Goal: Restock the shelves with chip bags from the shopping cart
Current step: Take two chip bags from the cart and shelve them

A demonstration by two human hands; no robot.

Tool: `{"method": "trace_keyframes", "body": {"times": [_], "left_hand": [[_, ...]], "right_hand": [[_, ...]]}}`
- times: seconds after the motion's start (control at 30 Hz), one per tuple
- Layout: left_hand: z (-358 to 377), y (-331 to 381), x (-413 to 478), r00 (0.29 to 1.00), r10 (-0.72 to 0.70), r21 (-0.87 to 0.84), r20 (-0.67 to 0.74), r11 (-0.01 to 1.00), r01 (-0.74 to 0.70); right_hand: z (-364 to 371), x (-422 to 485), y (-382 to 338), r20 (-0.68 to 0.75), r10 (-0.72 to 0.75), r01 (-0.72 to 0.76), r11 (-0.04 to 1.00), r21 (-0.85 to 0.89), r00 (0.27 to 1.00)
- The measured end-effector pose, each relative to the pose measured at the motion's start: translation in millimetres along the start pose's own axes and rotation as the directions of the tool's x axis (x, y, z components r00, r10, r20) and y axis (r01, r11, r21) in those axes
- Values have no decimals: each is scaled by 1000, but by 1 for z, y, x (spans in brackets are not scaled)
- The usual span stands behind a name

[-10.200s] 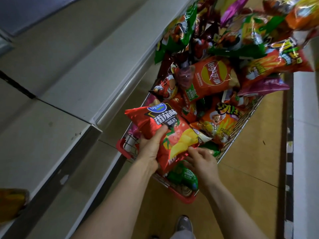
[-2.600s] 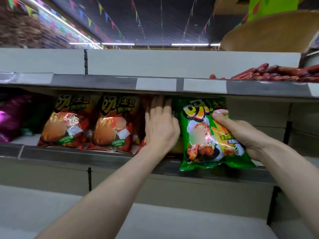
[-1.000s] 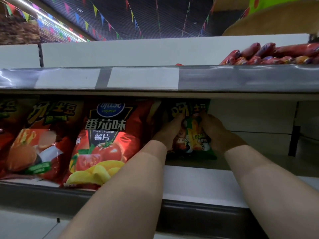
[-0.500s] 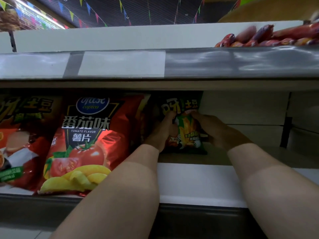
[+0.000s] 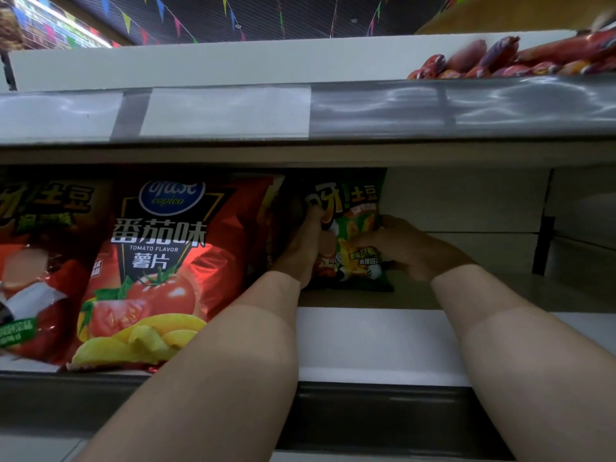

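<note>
The left hand [image 5: 301, 250] grips the green chip bag [image 5: 355, 225] by its left edge, fingers curled; the right hand [image 5: 408, 248] grips its right edge. The bag stands upright deep on the shelf [image 5: 370, 341]. Just left leans a red tomato chip bag [image 5: 156, 261]. The upper shelf [image 5: 433, 108] overhangs, carrying red packets [image 5: 500, 58]. Both forearms reach in, apart.

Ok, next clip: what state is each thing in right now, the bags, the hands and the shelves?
green chip bag, upright at the back of the shelf, held on both sides.
left hand, gripping the bag's left edge.
right hand, gripping its right edge.
tomato chip bag, standing at the front, no hand on it.
orange chip bag, standing far left, partly out of frame.
shelf, bare before the green bag.
red snack packs, piled on the upper shelf.
</note>
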State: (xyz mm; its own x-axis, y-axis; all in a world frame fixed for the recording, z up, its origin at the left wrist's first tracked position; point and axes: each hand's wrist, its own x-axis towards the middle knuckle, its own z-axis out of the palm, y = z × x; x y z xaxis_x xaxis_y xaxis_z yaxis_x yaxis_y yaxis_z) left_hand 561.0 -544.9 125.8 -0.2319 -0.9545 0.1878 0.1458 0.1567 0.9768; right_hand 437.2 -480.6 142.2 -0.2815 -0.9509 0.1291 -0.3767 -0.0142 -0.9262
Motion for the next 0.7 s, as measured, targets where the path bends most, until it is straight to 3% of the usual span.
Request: {"method": "trace_keyframes", "body": {"times": [0.2,0.37,0.53,0.63,0.7], "left_hand": [[4,6,-8,999,-36,95,23,995,34],[5,20,-22,999,-25,122,-44,992,31],[9,25,-41,987,14,140,-160,990,9],[12,29,-51,980,7,210,-197,977,35],[12,33,-68,983,-14,155,-183,987,42]], "right_hand": [[5,-2,-2,-30,11,-10,1000,25,999],[9,-19,-10,-203,-64,82,993,79,977],[10,-52,-23,-380,-168,183,983,3,909],[14,-76,-32,-394,-138,175,983,60,909],[20,-90,-36,-409,-86,134,987,90,909]]}}
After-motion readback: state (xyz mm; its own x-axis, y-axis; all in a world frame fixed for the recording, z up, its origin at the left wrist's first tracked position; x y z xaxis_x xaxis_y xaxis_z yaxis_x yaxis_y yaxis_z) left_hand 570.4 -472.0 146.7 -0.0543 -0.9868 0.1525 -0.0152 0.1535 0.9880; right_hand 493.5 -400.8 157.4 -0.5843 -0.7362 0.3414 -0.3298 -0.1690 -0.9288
